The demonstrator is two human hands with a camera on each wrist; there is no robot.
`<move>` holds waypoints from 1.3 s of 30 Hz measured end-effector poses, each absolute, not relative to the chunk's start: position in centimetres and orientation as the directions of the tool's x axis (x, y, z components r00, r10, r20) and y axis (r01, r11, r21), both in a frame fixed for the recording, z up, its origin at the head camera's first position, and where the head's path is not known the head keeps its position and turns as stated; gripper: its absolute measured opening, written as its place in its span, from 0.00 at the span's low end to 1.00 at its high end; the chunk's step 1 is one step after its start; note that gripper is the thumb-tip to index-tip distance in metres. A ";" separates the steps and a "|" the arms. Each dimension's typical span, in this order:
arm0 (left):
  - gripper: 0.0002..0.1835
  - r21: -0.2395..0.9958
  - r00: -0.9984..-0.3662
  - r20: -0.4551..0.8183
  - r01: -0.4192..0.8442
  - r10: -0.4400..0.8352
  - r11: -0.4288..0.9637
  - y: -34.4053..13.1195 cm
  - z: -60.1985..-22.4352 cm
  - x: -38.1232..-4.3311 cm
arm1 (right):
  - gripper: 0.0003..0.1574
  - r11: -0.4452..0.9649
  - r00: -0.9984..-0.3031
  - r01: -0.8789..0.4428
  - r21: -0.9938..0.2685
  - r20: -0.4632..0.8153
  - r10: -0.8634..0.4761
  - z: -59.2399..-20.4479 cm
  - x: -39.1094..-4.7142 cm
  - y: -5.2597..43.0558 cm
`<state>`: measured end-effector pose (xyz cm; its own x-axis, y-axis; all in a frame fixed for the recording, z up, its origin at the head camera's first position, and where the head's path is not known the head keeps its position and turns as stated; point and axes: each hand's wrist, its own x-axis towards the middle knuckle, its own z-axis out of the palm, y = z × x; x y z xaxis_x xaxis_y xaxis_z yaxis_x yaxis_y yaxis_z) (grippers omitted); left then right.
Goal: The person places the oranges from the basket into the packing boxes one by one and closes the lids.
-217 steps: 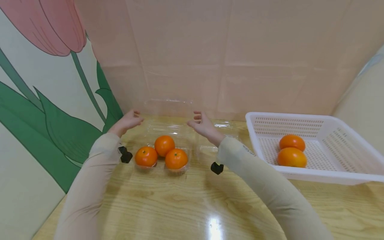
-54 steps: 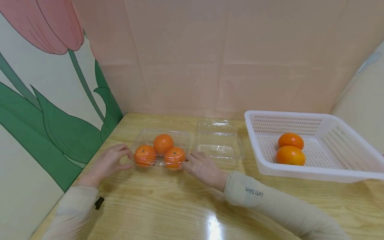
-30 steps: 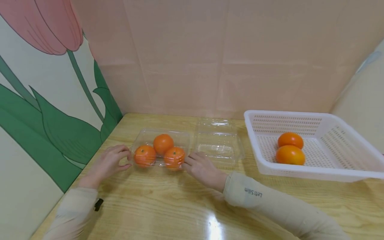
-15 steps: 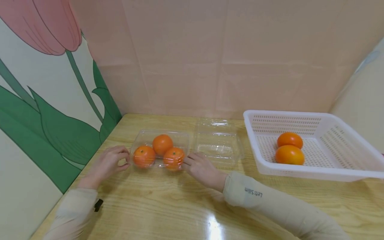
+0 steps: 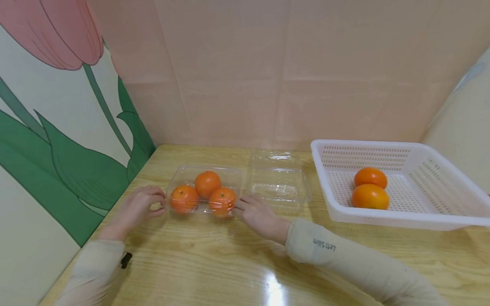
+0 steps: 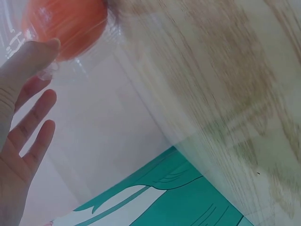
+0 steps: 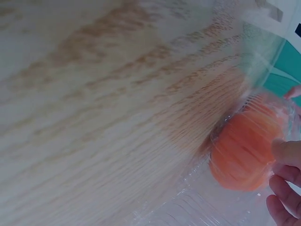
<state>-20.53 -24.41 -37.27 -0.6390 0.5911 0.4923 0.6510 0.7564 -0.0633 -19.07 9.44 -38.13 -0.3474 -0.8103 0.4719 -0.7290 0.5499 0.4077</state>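
Head view: clear rectangular plastic box (image 5: 231,177), left of centre on the pale wood-grain worktop (image 5: 206,263), lid down over 3 round orange fruits (image 5: 208,184). Left hand (image 5: 139,208) at the box's left edge, thumb and forefinger pinching the rim; right hand (image 5: 262,216) at the lower right corner, fingers likewise pinching the edge. Exact contact half hidden by glare. Centre: 2nd clear plastic box (image 5: 276,193), no fruit inside. Right: white perforated plastic basket (image 5: 402,220) with 2 more orange fruits (image 5: 370,196). Step in hand, judged: pressing the rim closed. Next move probably calls for firm, even pressure along both edges, then letting go.
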 end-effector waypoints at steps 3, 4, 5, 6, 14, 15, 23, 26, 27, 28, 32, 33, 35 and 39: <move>0.10 -0.058 -0.649 0.483 0.646 0.587 0.761 -24.4 -37.2 -20.5 | 0.10 0.546 -0.354 -0.737 0.398 0.461 -0.814 -38.2 -19.1 9.5; 0.10 -0.057 -0.652 0.481 0.645 0.587 0.762 -24.4 -37.2 -20.5 | 0.10 0.545 -0.357 -0.739 0.395 0.457 -0.815 -38.2 -19.1 9.5; 0.10 -0.056 -0.653 0.480 0.644 0.586 0.763 -24.4 -37.2 -20.5 | 0.10 0.545 -0.359 -0.741 0.393 0.453 -0.816 -38.2 -19.1 9.5; 0.10 -0.056 -0.653 0.479 0.644 0.586 0.763 -24.4 -37.2 -20.4 | 0.10 0.544 -0.362 -0.742 0.391 0.450 -0.816 -38.2 -19.1 9.5; 0.09 -0.031 -0.688 0.448 0.626 0.571 0.779 -24.3 -36.9 -20.3 | 0.12 0.550 -0.376 -0.731 0.404 0.434 -0.819 -38.1 -18.9 9.4; 0.09 -0.029 -0.694 0.441 0.623 0.569 0.782 -24.2 -36.9 -20.3 | 0.12 0.551 -0.377 -0.726 0.411 0.433 -0.819 -38.2 -18.9 9.4; 0.09 -0.026 -0.710 0.419 0.614 0.567 0.789 -24.1 -36.7 -20.2 | 0.13 0.551 -0.376 -0.701 0.453 0.422 -0.825 -38.1 -18.7 9.1; 0.10 -0.018 -0.706 0.426 0.618 0.566 0.786 -24.1 -36.6 -20.2 | 0.11 0.553 -0.368 -0.699 0.453 0.436 -0.821 -38.0 -18.8 9.2; 0.10 -0.017 -0.704 0.429 0.620 0.566 0.784 -24.1 -36.7 -20.3 | 0.10 0.556 -0.371 -0.702 0.445 0.437 -0.819 -37.9 -18.8 9.2; 0.10 -0.016 -0.702 0.432 0.622 0.567 0.783 -24.1 -36.7 -20.3 | 0.09 0.559 -0.379 -0.708 0.432 0.435 -0.817 -37.9 -18.9 9.3; 0.10 -0.007 -0.701 0.425 0.629 0.572 0.777 -24.1 -36.5 -20.4 | 0.09 0.569 -0.442 -0.765 0.301 0.396 -0.805 -37.4 -18.9 9.7; 0.10 -0.004 -0.704 0.420 0.629 0.572 0.777 -24.1 -36.4 -20.3 | 0.10 0.569 -0.457 -0.779 0.263 0.381 -0.803 -37.2 -18.8 9.9; 0.10 0.008 -0.713 0.413 0.625 0.566 0.781 -24.0 -36.1 -20.2 | 0.14 0.565 -0.479 -0.800 0.202 0.352 -0.804 -36.9 -18.6 10.2; 0.12 0.006 -0.696 0.467 0.619 0.545 0.785 -23.5 -35.1 -19.9 | 0.20 0.542 -0.471 -0.825 0.161 0.334 -0.816 -36.3 -18.4 10.8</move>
